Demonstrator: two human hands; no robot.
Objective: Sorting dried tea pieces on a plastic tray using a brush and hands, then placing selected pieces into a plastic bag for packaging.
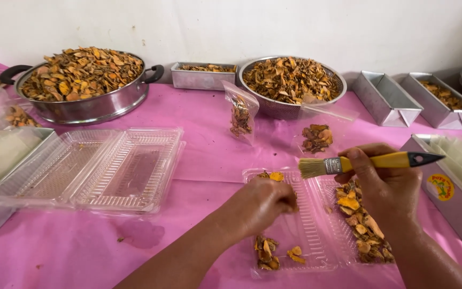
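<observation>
While the right hand [383,184] is closed around the yellow handle of a paintbrush [348,162], its bristles pointing left above the tray, the left hand [260,203] is lowered into the left half of an open clear plastic tray [303,235]. The left fingers are curled over a few dried orange-brown slices [270,175] at the tray's far edge; whether a slice is actually pinched cannot be told, as the fingertips are hidden.

Noted: the right half of the tray is lined with a row of slices [362,225]; the left half holds only small clusters near the front [267,252]. The tray rests on a pink tablecloth [199,160]. Two empty clear trays [97,168] lie open to the left. A large steel pot [89,104] and a steel colander [290,104], both heaped with the same slices, stand at the back, with a small filled plastic bag [240,115] between them and nearer the front.

Risks, as judged:
- The light tray could be shifted or tipped by pressure from the left hand, scattering the slices.
- Slices could be flicked onto the cloth if the bristles are swept too hard.
- Brittle pieces could be broken by a tight pinch.
- The brush could slip, being held by the fingers alone.
</observation>
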